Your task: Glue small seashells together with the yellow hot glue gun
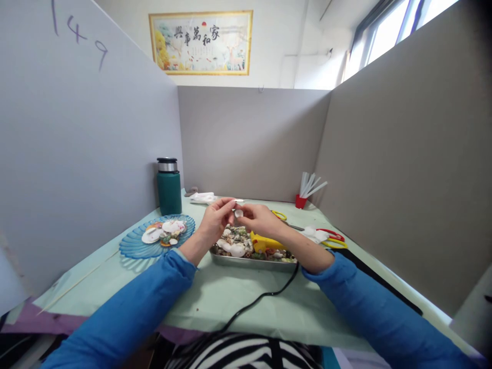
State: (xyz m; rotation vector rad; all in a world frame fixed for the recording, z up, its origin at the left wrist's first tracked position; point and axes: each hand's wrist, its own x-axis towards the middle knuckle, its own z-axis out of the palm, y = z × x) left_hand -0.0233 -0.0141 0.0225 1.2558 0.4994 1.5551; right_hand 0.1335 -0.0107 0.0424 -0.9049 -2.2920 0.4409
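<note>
Both hands meet above a metal tray (pixel 253 263) of shells. My left hand (pixel 216 219) is closed, its thumb and fingertips pinching a thin whitish piece (pixel 239 201), perhaps a shell seen edge-on. My right hand (pixel 263 219) is closed too, with a small white shell (pixel 239 213) at its fingertips, close to the left fingers. Below my right hand, a yellow glue gun (pixel 265 242) lies across the tray, partly hidden by the wrist. Mixed small shells (pixel 236 246) fill the tray. To the left, a blue scalloped plate (pixel 132 248) bears several shells (pixel 172 226).
A green bottle (pixel 169 187) stands behind the plate. White tissue (pixel 203 198) lies at the back. Scissors with red and yellow handles (pixel 333 241) and yellow-handled scissors (pixel 279 215) lie right. A red cup (pixel 301 201) holds white sticks. A black cord (pixel 265 295) runs toward me. Partitions enclose the table.
</note>
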